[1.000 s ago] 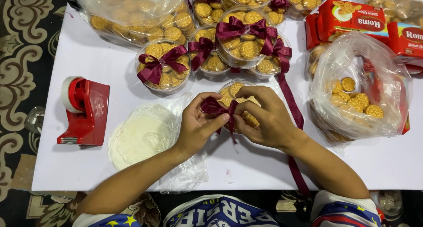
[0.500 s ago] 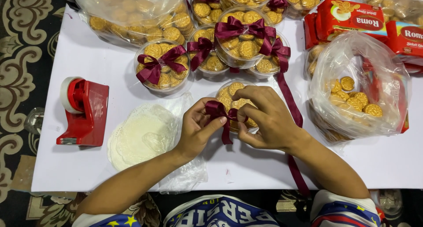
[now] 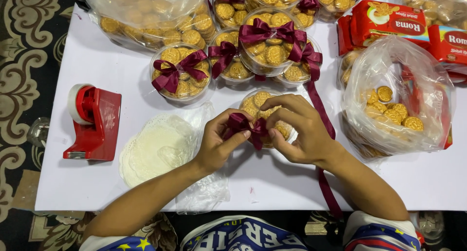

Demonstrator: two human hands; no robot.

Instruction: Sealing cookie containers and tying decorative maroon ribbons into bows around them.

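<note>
Both hands pinch a maroon ribbon bow (image 3: 248, 127) over a round clear cookie tub (image 3: 265, 110).
Left hand (image 3: 219, 144) and right hand (image 3: 296, 129) close fingertips on the bow's loops at the white desk (image 3: 87, 61) centre; finished tubs (image 3: 181, 73) sit behind, a red tape dispenser (image 3: 92, 122) left.

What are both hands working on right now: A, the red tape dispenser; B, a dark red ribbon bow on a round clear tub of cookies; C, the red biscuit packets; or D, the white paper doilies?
B: the left hand and right hand pinch the dark red ribbon bow over the round clear tub of cookies.
</note>
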